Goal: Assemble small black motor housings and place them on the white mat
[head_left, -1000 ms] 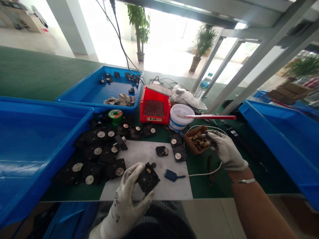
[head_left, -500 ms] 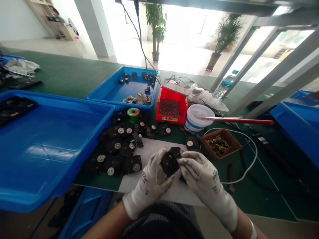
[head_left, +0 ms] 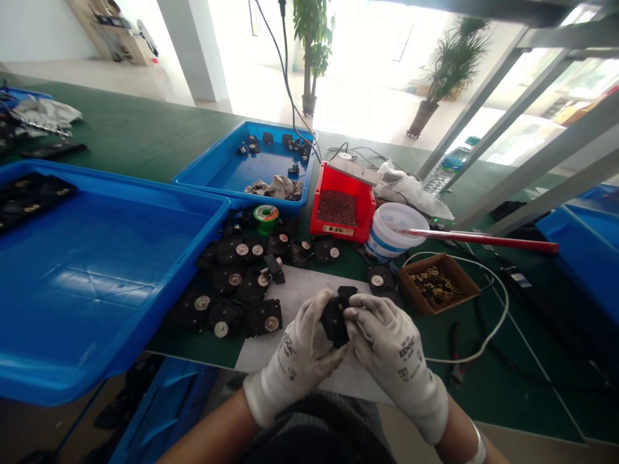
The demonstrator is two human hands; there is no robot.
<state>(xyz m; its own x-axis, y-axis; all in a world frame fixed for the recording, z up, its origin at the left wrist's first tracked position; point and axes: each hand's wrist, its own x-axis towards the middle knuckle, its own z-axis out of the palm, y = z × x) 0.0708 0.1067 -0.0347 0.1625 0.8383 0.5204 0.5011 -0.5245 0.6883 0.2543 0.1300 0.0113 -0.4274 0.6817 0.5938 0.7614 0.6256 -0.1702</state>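
Observation:
My left hand (head_left: 294,351) and my right hand (head_left: 394,341), both in white coated work gloves, grip a small black plastic housing (head_left: 334,320) between them above a white sheet (head_left: 271,348). My fingers hide most of the housing. Many similar black housings with round silver centres (head_left: 236,270) lie in a loose group left of the sheet. One more housing (head_left: 382,280) sits near its far edge. Beyond my right hand stands a brown box of small brass rings (head_left: 435,288).
A large blue tray (head_left: 97,277) lies to my left, and a smaller one (head_left: 242,164) holds dark parts and crumpled foil. A red bin of dark granules (head_left: 341,209), a white tub (head_left: 389,232), a green solder spool (head_left: 265,218) and a white cable (head_left: 498,322) surround the work area.
My right hand has left the brass-ring box and joined my left on the black housing. Both hands have stayed almost still over the last half second.

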